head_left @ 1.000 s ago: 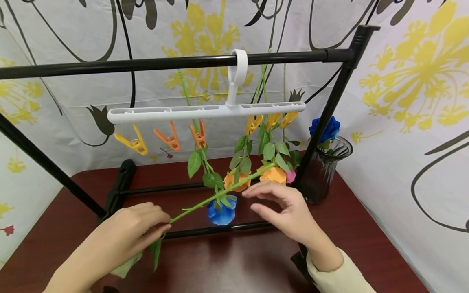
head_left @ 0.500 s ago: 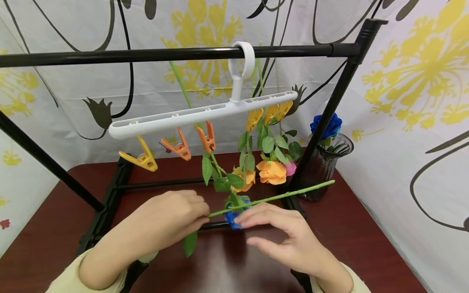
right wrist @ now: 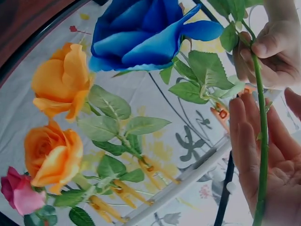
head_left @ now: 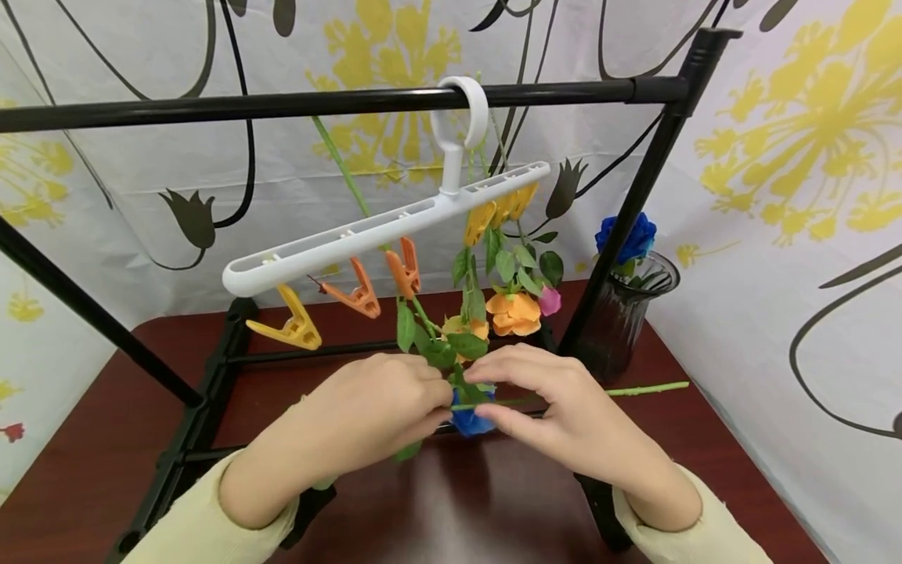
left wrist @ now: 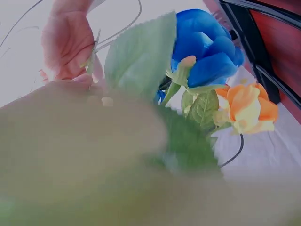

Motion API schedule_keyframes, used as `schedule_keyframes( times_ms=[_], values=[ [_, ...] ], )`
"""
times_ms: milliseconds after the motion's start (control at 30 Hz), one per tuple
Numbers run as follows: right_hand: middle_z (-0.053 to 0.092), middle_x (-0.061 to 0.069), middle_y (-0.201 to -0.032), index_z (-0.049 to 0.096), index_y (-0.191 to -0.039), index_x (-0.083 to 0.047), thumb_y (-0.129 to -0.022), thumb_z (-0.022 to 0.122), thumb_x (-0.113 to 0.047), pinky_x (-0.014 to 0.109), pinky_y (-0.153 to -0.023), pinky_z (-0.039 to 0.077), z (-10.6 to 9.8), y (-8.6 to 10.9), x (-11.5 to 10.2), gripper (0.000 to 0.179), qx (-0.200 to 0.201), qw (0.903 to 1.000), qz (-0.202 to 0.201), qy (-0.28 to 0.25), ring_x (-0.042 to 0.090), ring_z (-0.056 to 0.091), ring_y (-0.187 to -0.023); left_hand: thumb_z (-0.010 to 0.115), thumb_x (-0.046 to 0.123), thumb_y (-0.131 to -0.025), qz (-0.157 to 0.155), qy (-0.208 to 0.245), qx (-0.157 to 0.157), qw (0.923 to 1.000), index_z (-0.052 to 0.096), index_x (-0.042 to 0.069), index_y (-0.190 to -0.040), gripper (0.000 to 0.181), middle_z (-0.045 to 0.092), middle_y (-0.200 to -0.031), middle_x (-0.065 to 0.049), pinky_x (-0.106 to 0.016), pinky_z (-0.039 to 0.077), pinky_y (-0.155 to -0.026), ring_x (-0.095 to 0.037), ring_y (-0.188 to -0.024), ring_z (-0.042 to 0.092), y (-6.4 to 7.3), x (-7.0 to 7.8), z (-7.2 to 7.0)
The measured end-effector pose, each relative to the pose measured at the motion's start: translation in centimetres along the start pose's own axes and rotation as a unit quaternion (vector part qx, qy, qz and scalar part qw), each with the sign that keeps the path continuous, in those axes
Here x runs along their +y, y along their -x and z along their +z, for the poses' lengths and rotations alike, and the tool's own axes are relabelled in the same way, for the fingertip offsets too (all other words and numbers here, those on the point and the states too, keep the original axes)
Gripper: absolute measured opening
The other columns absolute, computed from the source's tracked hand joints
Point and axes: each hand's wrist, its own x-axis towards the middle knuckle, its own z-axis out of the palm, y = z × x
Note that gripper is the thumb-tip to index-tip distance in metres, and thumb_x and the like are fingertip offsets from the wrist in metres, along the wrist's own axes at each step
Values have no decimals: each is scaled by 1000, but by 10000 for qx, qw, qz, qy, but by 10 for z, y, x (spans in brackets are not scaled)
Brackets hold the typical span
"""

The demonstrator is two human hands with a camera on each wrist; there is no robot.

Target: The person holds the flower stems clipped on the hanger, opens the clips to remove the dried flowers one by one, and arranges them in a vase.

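My left hand (head_left: 387, 399) pinches a long green flower stem (head_left: 648, 389) with leaves near the grip; its bloom end is hidden behind that hand. My right hand (head_left: 564, 407) has relaxed fingers, and in the right wrist view the stem (right wrist: 262, 136) runs across its palm. Just behind the hands, a blue rose (head_left: 472, 419) hangs upside down from an orange clip (head_left: 404, 269) on the white hanger (head_left: 380, 231). Another orange clip (head_left: 358, 291) and a yellow clip (head_left: 290, 321) on the left hold nothing. Yellow clips (head_left: 502, 210) on the right hold orange roses (head_left: 514, 313) and a pink one (head_left: 550, 300).
The hanger hooks over a black rack bar (head_left: 317, 103). Behind the rack's right post (head_left: 634, 188), a dark glass vase (head_left: 616, 329) holds a blue rose (head_left: 625, 237). The rack's feet stand on a dark red table (head_left: 458, 509), with a patterned cloth (head_left: 796, 258) behind.
My left hand has moved right with the stem, bringing it close to my right hand; the stem's tip now points past the right hand. The hanger has swung, its left end coming nearer.
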Motion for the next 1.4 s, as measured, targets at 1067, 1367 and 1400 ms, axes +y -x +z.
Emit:
schedule_keyframes(
  times_ms=[1067,1367,1400],
  values=[
    [72,-8,-92,75,-101,-22,-94,68,-10,21,-62,47,-1,23,39,16,-342,9967,565,-467,3,55,-73,71,11,-92,722,1867,1757,9639,74,12,-102,11,73,-96,6,-15,49,-74,-2,-85,62,6,-27,2],
    [70,-9,-91,74,-105,-26,-91,70,-5,22,-60,47,-17,42,48,25,-125,9964,622,-570,3,55,-72,72,-3,-86,-456,2065,3061,9282,71,11,-116,33,73,-105,-3,-15,52,-71,-8,-86,65,10,-37,8],
    [70,-9,-90,74,-105,-26,-91,70,-3,21,-60,46,-20,45,48,27,-86,9966,598,-553,3,54,-71,71,-4,-86,-609,2148,3092,9244,71,11,-117,34,73,-105,-3,-16,53,-71,-7,-86,66,9,-37,11]
  ],
)
